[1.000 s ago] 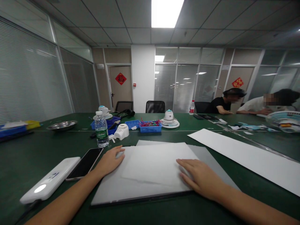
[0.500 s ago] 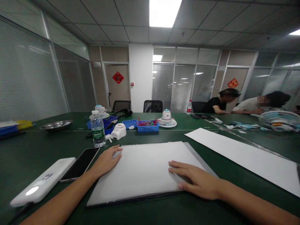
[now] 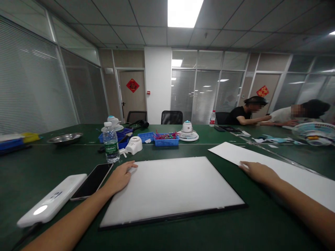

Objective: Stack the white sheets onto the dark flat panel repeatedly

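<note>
A flat white panel with a thin black edge lies on the green table in front of me. My left hand rests on its left edge, fingers apart and holding nothing. Over to the right, my right hand is at the near edge of a long white sheet. Its fingertips touch or hover just over the sheet's left part; the thumb side is partly hidden, and whether it grips the sheet I cannot tell.
A phone, a white power bank and a water bottle stand left of the panel. Behind are blue trays, white fan parts and a metal dish. Two people sit at the far right.
My right hand has left the white panel and moved right to the long sheet. A grey strip along the panel's right side no longer shows. My left hand has stayed at the left edge.
</note>
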{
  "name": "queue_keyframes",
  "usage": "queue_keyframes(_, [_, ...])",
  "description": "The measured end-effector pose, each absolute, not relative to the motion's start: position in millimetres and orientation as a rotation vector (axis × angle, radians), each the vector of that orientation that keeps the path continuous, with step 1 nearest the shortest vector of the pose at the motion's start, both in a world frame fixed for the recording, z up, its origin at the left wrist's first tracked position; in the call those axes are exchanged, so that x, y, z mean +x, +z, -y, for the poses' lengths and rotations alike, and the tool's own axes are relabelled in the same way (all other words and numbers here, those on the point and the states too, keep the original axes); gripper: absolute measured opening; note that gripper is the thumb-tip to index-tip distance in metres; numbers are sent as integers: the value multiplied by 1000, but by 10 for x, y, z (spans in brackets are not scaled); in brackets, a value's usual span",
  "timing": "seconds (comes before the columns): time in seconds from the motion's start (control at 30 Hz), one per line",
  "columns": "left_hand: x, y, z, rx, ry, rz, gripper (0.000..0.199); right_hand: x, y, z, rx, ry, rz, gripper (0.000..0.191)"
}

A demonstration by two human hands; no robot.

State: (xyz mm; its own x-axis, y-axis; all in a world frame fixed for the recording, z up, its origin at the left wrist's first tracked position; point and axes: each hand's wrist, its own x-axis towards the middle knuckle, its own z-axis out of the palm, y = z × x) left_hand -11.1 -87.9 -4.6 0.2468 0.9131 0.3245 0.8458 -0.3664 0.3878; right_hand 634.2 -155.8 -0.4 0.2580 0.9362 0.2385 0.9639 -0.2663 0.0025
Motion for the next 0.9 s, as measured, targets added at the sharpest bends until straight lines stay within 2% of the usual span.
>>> queue_keyframes(0.17, [-77,-27,925,2373,774,-1734,46,6045,56,1570,-2433,-386,1875,38])
queue_keyframes(0.33, [-56,-20,934,2390,771,-1732,43,5629,178,1648,-2372,-529,1939,35])
queue_keyframes(0.43, [-61,-31,917,2396,767,-1732,44,5285,239,1759,-2239,-621,2037,34])
queue_keyframes(0.53, [-64,-31,913,2391,782,-1720,45,4870,266,1930,-1926,-637,2248,32])
queue_keyframes(0.7, [-45,-7,944,2333,831,-1682,52,4236,319,2343,-1364,-177,2542,32])
queue_keyframes(0.8, [-39,-13,951,2323,794,-1667,54,4040,385,2551,-1172,151,2627,45])
queue_keyframes(0.9, [-42,-23,950,2309,783,-1671,55,3989,412,2624,-1064,291,2665,54])
